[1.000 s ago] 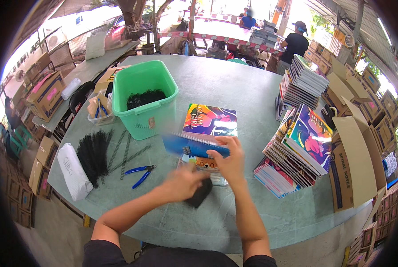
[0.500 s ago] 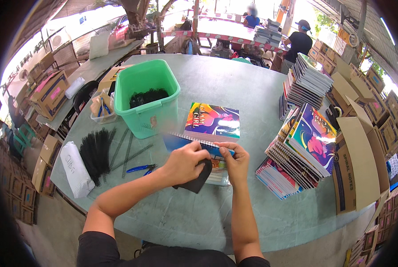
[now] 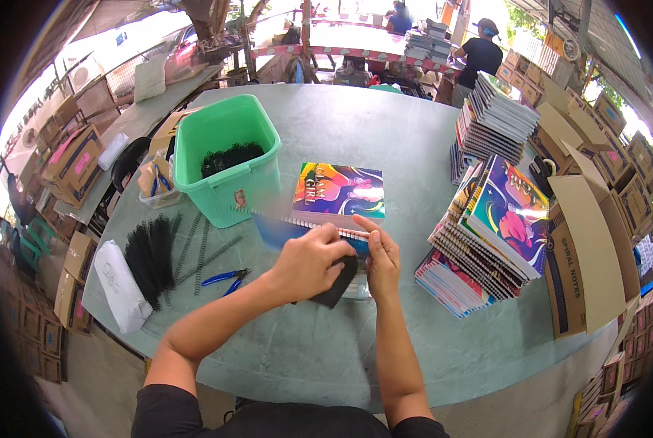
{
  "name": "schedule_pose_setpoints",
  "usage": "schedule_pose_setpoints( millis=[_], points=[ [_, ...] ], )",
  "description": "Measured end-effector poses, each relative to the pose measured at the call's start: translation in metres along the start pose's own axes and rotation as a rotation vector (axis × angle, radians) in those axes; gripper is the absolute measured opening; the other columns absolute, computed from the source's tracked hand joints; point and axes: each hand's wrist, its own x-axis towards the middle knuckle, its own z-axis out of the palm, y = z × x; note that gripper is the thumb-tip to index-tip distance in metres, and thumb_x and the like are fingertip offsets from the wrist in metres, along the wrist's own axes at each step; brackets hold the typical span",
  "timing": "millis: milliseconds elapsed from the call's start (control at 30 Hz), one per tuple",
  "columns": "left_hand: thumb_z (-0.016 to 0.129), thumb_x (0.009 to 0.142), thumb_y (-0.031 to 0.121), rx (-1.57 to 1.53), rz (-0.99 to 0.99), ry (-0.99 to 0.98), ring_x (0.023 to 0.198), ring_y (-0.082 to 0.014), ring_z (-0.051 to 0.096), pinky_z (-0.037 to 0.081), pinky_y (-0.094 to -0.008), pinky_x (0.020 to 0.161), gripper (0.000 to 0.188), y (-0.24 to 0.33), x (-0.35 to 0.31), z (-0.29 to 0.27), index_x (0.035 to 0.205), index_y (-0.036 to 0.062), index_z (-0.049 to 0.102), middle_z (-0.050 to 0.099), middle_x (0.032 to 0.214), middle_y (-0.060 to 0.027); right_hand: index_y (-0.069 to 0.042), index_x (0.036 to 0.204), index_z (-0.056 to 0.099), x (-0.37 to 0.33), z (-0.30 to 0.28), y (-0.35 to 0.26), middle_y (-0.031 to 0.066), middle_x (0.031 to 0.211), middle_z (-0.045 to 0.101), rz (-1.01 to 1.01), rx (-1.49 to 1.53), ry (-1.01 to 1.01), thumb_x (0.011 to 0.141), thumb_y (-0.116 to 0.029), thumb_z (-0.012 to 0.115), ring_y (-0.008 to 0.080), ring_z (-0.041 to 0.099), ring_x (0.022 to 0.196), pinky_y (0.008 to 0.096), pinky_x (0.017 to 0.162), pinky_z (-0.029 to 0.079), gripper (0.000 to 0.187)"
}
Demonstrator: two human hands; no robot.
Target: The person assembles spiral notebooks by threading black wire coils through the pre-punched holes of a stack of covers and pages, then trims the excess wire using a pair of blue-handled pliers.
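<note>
We're apparently winding the coil into the blue notebook between our hands; left hand grips a black pad, right hand the notebook's end. Next needs even turning.

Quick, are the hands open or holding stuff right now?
Left hand: closed, holding a flat black piece.
Right hand: closed, holding the right end of the blue notebook.

Left fingers hold black pad; right fingers at blue notebook.
</note>
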Motion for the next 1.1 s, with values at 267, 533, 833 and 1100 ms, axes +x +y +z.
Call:
schedule_pose_setpoints(
  millis=[267,533,833,1100],
  points=[
    [0.065,0.078,0.021,0.055,-0.037,-0.382,0.093,-0.0327,0.059,0.050,-0.0442,0.076,0.024,-0.002,-0.043,0.064,0.099,0.0099,0.065,0.056,0.093,-0.0130,-0.003,0.126,0.055,-0.001,-0.010,0.011,0.0088,0.095,0.070,-0.054,-0.196,-0.009,0.097,-0.029,0.051,0.0091,0.060,0.087,0.0208,0.079,0.045,0.039],
    [0.066,0.079,0.020,0.140,0.202,0.297,0.091,-0.0282,0.057,0.045,-0.0419,0.079,0.021,0.001,-0.025,0.030,0.096,0.0092,0.063,0.060,0.096,-0.0099,0.001,0.115,0.061,-0.007,0.005,-0.010,0.0124,0.103,0.068,-0.138,-0.069,-0.054,0.089,-0.007,0.061,0.0150,0.061,0.097,0.0273,0.089,0.047,0.026],
    [0.065,0.080,0.019,0.173,0.070,0.214,0.094,-0.0299,0.056,0.043,-0.0422,0.081,0.021,-0.010,0.011,0.005,0.095,0.0049,0.060,0.059,0.086,-0.0082,0.000,0.102,0.065,-0.007,-0.016,0.009,0.0054,0.096,0.068,-0.036,-0.136,0.001,0.085,-0.007,0.067,0.0103,0.060,0.088,0.0239,0.078,0.047,0.019],
    [0.063,0.084,0.030,0.119,0.103,0.046,0.083,-0.0286,0.060,0.045,-0.0425,0.076,0.023,-0.013,0.024,-0.009,0.086,0.0065,0.062,0.061,0.086,-0.0087,-0.003,0.095,0.069,-0.012,-0.020,0.001,0.0030,0.083,0.069,-0.104,-0.428,0.062,0.081,-0.013,0.072,0.0073,0.055,0.069,0.0235,0.066,0.046,0.018]
  ],
)
